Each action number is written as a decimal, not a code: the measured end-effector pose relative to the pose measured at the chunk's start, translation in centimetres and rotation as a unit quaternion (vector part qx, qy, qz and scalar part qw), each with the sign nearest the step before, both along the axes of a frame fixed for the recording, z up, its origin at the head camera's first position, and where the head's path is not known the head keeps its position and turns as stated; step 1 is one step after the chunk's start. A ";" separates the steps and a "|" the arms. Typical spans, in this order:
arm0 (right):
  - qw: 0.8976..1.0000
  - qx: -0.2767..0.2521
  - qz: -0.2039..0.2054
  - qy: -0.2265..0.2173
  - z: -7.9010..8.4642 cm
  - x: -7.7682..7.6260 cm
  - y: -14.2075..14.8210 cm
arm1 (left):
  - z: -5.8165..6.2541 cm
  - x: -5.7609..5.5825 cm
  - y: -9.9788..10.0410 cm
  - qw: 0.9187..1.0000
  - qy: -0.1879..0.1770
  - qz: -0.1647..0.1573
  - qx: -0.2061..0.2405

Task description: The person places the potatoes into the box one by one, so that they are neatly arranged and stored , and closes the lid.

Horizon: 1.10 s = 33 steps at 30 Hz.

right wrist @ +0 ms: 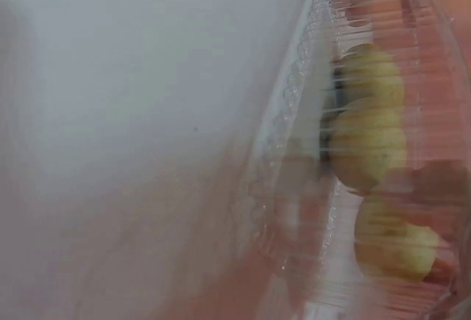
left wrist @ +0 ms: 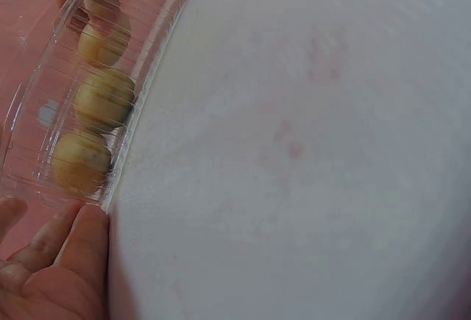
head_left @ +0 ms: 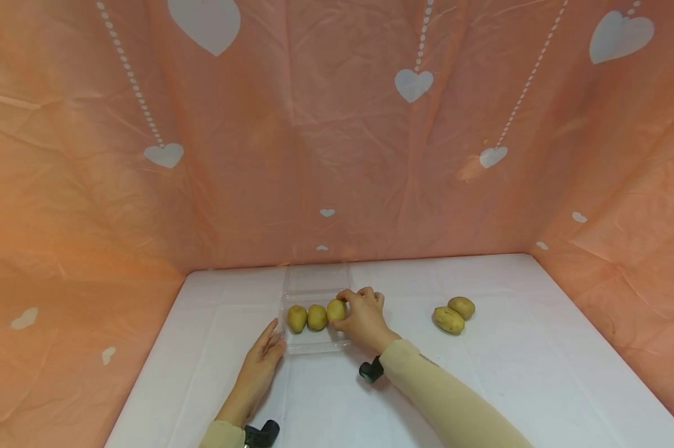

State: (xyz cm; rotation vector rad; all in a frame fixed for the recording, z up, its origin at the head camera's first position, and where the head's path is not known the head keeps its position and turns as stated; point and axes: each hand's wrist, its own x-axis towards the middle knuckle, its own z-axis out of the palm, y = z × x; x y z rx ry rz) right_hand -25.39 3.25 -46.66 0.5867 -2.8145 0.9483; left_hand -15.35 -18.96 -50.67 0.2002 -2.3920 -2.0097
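Note:
A clear plastic box (head_left: pixel 317 348) with its hinged lid (head_left: pixel 317 277) laid back stands in the middle of the table. In it, a left potato (head_left: pixel 297 318) and a middle potato (head_left: pixel 317 317) sit side by side. My right hand (head_left: pixel 366 318) pinches a third potato (head_left: pixel 336 309) between thumb and fingers at the box's right end. At the left end, my left hand (head_left: pixel 260 362) rests with extended fingers against the box's side. Through the ribbed wall, the left wrist view shows the row of potatoes (left wrist: pixel 104 101); the right wrist view is blurred.
Two more potatoes, a front one (head_left: pixel 449 320) and a back one (head_left: pixel 462 307), lie together on the white tabletop (head_left: pixel 538 373) to the right. An orange curtain (head_left: pixel 337 155) with white hearts encloses the table's back and sides.

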 end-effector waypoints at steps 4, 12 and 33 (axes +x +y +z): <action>1.000 0.007 -0.006 -0.003 0.1 0.0 -0.1 | 0.0 0.0 0.0 1.000 -0.001 0.000 0.002; 0.999 0.037 -0.011 -0.010 0.2 0.0 -0.4 | 0.2 0.0 0.1 1.000 0.002 0.000 -0.006; 0.998 0.067 -0.003 0.016 -0.4 -0.4 -0.5 | 0.1 0.1 0.1 1.000 0.003 0.001 -0.012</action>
